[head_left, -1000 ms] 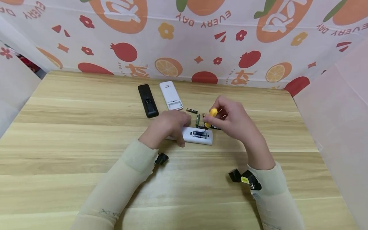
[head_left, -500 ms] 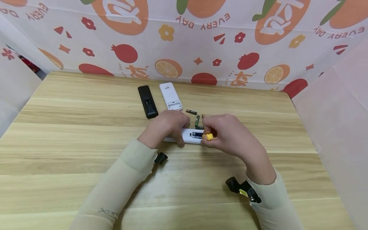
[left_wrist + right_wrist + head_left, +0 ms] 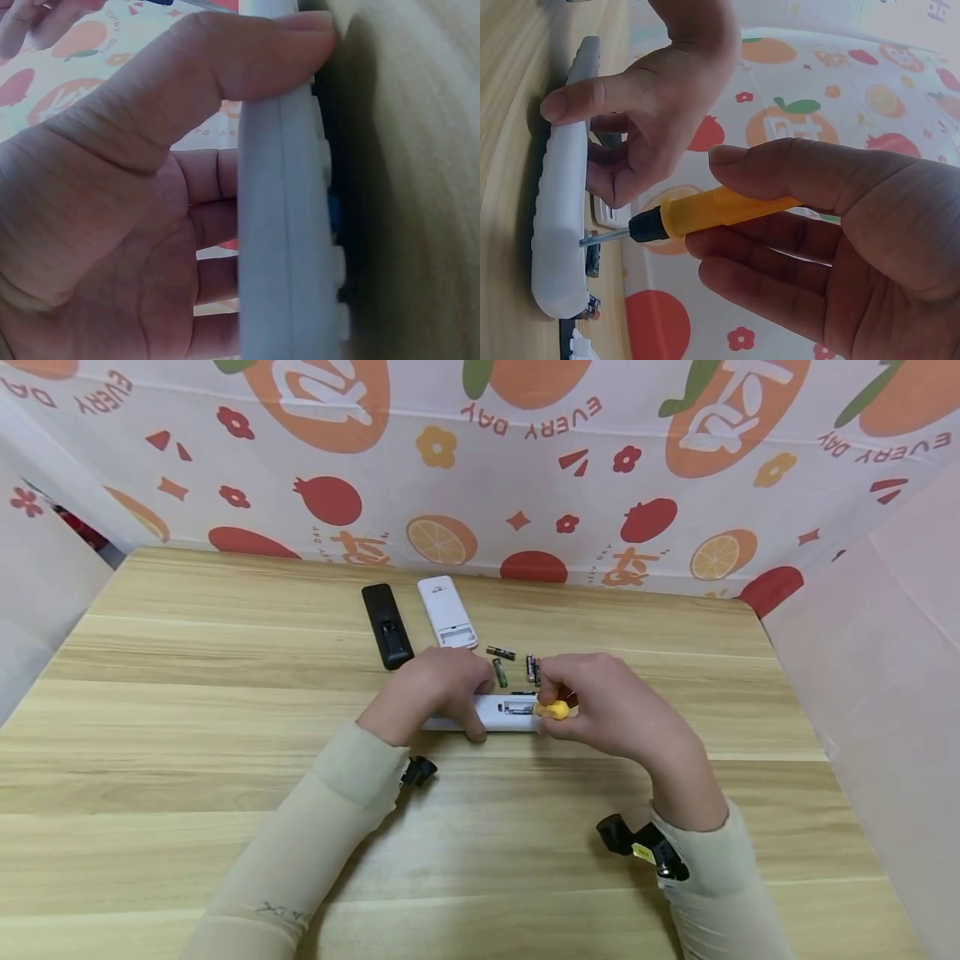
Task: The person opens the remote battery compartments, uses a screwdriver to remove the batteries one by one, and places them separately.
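My left hand (image 3: 438, 689) grips a white remote control (image 3: 491, 720) lying back up on the table, thumb on the near long edge and fingers on the far one. The left wrist view shows its buttons facing the wood. In my right hand (image 3: 615, 702) is a yellow-handled screwdriver (image 3: 720, 211), held between thumb and fingers. Its metal shaft (image 3: 606, 237) meets the remote's back in the right wrist view. From above, the uncovered battery compartment (image 3: 517, 707) shows bare interior and one dark battery strip; the right fingers hide the remote's right end.
Loose batteries lie just behind the remote: a dark one (image 3: 501, 652), a green one (image 3: 499, 672) and two side by side (image 3: 531, 668). Farther back rest a black remote (image 3: 387, 627) and a second white remote (image 3: 447, 612) with its compartment uncovered. A fruit-print cloth (image 3: 480, 468) hangs behind the table.
My right hand has come down and tilted the screwdriver toward the compartment, which showed two batteries before. The green battery has shifted left, and the batteries near my right fingers lie differently. My left hand stays put.
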{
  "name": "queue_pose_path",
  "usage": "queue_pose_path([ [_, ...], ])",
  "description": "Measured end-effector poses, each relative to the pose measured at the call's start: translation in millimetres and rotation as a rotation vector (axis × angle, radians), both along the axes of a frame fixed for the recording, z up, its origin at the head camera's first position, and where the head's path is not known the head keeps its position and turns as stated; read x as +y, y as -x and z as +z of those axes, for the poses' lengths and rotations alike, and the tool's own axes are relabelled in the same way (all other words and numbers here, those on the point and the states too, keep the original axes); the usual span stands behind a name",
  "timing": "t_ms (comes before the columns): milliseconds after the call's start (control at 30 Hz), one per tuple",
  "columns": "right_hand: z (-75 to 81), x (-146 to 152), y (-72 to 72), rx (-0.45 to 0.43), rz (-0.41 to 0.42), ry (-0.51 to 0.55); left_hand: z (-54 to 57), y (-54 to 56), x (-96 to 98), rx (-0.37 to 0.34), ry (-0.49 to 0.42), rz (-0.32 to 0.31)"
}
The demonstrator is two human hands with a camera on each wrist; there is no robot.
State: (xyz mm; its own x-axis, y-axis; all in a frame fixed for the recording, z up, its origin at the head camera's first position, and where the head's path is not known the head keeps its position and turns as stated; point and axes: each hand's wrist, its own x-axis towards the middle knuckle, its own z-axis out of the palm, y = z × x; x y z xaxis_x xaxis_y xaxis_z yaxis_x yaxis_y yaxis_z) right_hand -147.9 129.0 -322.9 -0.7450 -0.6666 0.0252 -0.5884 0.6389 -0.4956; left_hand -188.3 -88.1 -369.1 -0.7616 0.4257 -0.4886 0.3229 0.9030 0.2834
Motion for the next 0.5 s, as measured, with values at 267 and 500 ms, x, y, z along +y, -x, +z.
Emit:
queue_pose_path([
  [267,-2.0,1.8,5.3,-0.011,-0.001,0.063,-3.6,-2.0,3.6,0.013,0.000,-0.019],
  [500,-6.2,3.6,10.1,0.022,-0.016,0.147,-4.9,-3.7,5.6,0.032,0.006,-0.032],
])
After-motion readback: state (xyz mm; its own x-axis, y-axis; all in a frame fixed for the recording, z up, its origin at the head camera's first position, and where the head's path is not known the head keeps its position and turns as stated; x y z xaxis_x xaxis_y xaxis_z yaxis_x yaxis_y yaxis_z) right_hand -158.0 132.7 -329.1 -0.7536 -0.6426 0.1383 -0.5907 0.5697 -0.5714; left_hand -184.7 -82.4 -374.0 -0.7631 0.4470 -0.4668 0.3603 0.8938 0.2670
